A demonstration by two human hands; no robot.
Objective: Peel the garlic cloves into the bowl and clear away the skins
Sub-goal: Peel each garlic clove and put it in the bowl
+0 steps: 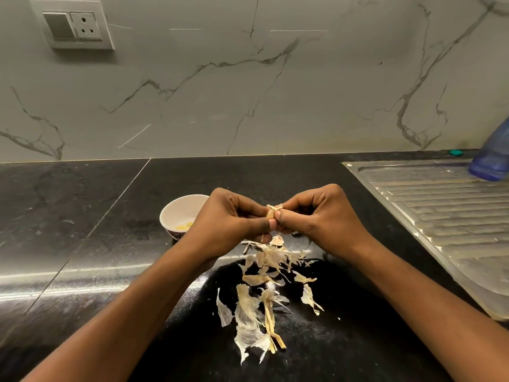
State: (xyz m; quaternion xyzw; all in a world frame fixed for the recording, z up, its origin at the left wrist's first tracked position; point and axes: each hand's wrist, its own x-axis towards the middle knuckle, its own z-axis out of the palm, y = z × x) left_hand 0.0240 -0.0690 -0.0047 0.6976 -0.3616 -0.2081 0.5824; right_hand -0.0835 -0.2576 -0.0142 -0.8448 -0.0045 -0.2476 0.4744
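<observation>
So at this point both hands were up over the middle of the black countertop (82,216), meeting at one garlic clove (271,212). The left hand (228,221) had its fingers curled in tight, thumb and fingertips pinching the clove's lower end, which looked like the steadying job. The right hand (319,219) was in a narrow pinch too, up at the top of the clove where a papery bit of skin stuck out, so I'd guess that was the hand doing the pulling. Couldn't tell how much skin was left on it, since the fingers covered most of it.

The clove was held in the air, not on the counter, right above the pile of skins (264,285). Makes sense: whatever came off would drop onto the same heap instead of scattering. That heap ran from just under the hands toward the near edge of the countertop, with a few dry stalk pieces at the near end.

The bowl (181,206) sat just left of the left hand, partly hidden by it, so a finished clove would only be a short drop away. A couple of pale yellow peeled cloves (184,226) lay in the bottom, so the job seemed partway: some done, one in hand, skins not yet cleared.

At the right edge was a steel drainboard (440,216) with a blue bottle (490,158) on it, well apart from the work. Main risk, I'd say, was flaky skins drifting into the bowl, it being that near.
</observation>
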